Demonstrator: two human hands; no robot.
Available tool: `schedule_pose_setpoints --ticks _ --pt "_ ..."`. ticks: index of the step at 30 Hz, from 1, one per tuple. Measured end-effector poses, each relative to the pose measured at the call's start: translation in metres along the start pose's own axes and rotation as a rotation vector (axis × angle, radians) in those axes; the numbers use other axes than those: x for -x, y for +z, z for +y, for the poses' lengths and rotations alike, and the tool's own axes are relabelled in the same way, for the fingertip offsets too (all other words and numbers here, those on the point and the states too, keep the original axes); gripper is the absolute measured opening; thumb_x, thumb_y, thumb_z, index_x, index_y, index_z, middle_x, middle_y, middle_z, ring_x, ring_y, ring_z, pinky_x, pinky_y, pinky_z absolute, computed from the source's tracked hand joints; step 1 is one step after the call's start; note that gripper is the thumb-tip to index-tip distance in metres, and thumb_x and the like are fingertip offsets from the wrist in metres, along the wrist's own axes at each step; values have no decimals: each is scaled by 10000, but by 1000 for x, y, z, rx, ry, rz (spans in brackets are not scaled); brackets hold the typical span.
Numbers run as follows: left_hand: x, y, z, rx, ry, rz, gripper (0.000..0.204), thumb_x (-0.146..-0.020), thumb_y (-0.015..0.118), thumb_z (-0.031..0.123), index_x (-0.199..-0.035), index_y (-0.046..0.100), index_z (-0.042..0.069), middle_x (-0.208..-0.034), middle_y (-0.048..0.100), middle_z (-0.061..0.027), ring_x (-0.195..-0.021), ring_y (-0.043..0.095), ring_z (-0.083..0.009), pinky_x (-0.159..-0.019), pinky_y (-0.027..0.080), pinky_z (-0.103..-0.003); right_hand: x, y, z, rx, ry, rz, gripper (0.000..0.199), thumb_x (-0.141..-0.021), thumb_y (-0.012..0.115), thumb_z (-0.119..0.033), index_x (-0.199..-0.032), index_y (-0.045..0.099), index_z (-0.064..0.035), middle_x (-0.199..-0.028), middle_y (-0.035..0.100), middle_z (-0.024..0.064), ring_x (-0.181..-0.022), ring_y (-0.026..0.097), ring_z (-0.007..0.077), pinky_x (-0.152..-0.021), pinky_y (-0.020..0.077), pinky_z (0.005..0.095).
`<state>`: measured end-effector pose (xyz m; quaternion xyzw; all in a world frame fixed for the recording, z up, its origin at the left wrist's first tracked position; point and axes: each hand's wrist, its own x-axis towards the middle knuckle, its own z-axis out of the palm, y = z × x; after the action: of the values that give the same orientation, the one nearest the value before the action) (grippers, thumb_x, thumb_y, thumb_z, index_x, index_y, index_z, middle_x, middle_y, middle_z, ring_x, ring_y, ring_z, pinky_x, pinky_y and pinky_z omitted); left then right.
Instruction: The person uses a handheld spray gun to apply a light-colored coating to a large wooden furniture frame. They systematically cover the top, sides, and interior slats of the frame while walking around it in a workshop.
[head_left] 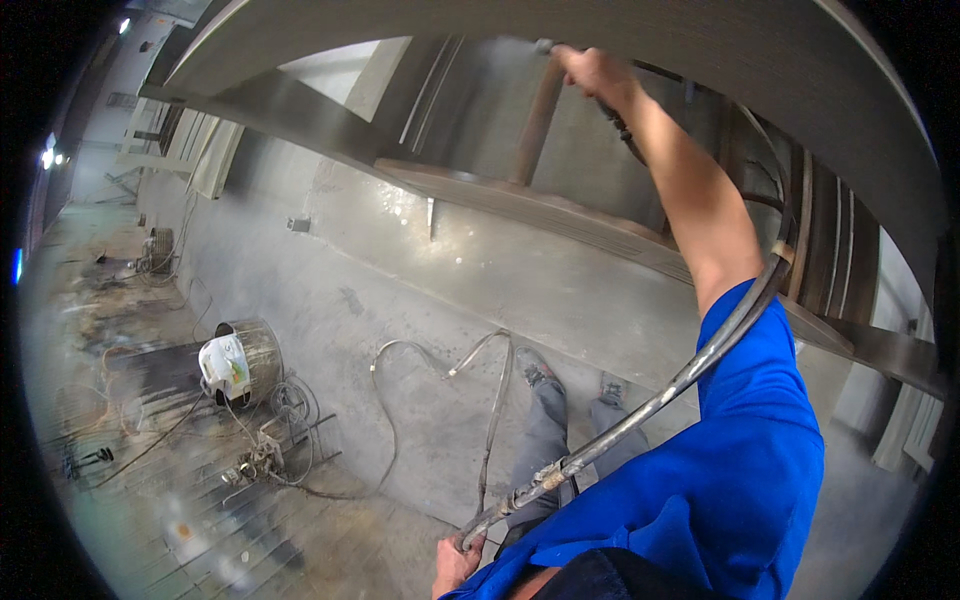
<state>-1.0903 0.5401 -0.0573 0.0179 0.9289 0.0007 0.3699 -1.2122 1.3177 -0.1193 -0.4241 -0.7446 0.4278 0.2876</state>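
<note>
My right hand [597,78] is raised inside a large dark grey-brown wooden furniture piece [300,110], closed around a spray gun. The gun is mostly hidden by the hand; its grey tip [544,46] points left, with a pale haze beyond it. Beside that hand stands a brown wooden upright [540,125]. A grey hose [660,395] with tape bands runs past my right upper arm and down across my body. Low in the view, my left hand [457,566] is closed around this hose.
More hose [392,440] loops over the grey floor near my shoes [537,368]. To the left stand a round drum [262,355] with a white jug [225,368] on it, and a pump [262,455] with coiled lines. Pale slatted panels [190,150] stand at the far left.
</note>
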Motion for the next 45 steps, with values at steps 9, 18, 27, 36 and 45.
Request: schedule_pose_setpoints --ticks 9,18,27,36,45 --pt "-15 -19 2 -76 3 -18 325 -844 746 357 -928 764 43 -833 706 -265 -837 708 -453 -742 558 -503 14 -44 -42 -111 -301 -122 249 -967 672 -237 -1126 706 -48 -742 672 49 -543 582 104 -434 468 252" --pt "8 0 2 67 200 -102 211 -808 688 212 -955 770 85 -847 700 -261 -838 698 -443 -750 558 -476 39 -46 12 69 -503 -152 180 -967 662 -250 -962 741 -89 -741 647 16 -595 589 86 -436 461 299" --pt "29 12 -1 21 140 -24 248 -809 679 189 -1006 775 73 -854 706 -263 -839 708 -442 -756 557 -473 61 -65 1 -118 -384 -277 198 -972 637 -276 -984 720 -96 -641 601 -9 -494 514 101 -422 423 269" --pt "49 42 0 90 -14 2 269 -806 721 201 -1007 765 26 -825 702 -270 -780 715 -414 -730 547 -467 57 -48 -51 -3 -798 212 193 -882 700 -130 -1056 733 -55 -769 710 86 -622 667 175 -575 551 332" --pt "55 83 -34 150 -34 71 315 -846 760 276 -941 758 -24 -751 677 -293 -726 699 -438 -685 540 -489 40 -96 -55 -34 -629 228 178 -906 684 -128 -1064 715 -54 -752 693 63 -617 650 159 -570 538 329"
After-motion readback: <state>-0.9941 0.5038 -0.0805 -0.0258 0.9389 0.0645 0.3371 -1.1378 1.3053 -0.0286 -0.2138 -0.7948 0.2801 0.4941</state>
